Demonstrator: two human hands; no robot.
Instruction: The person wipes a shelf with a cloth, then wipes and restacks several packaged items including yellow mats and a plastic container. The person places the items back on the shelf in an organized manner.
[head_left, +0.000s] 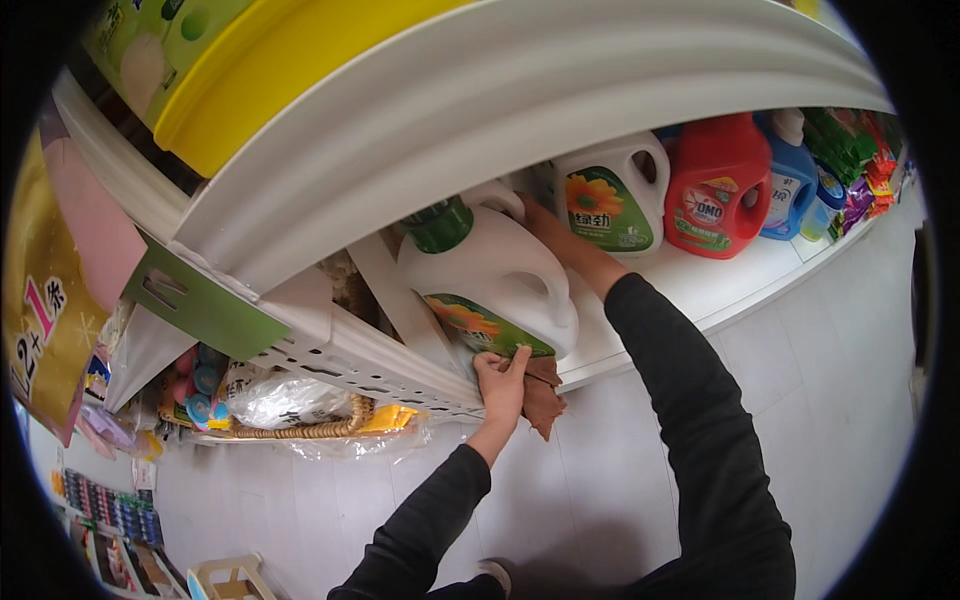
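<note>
A large white detergent jug (487, 262) with a dark green cap and a sunflower label leans on the lower shelf, at the left end near the upright. My left hand (504, 382) is at its base, thumb on the lower label edge, with a brown cloth (543, 397) pinched against the jug and hanging over the shelf edge. Behind the jug, near its upper handle, reaches my right hand (536, 217); its fingers are hidden, so its grip cannot be told. A second white jug (611, 199) with the same kind of label stands upright to the right.
A red OMO jug (716, 195), a blue jug (787, 180) and bagged goods (855, 165) line the shelf at right. The upper shelf's white edge (450, 112) overhangs the jugs. A perforated metal upright (360, 352) and a wicker basket (300, 430) are at left.
</note>
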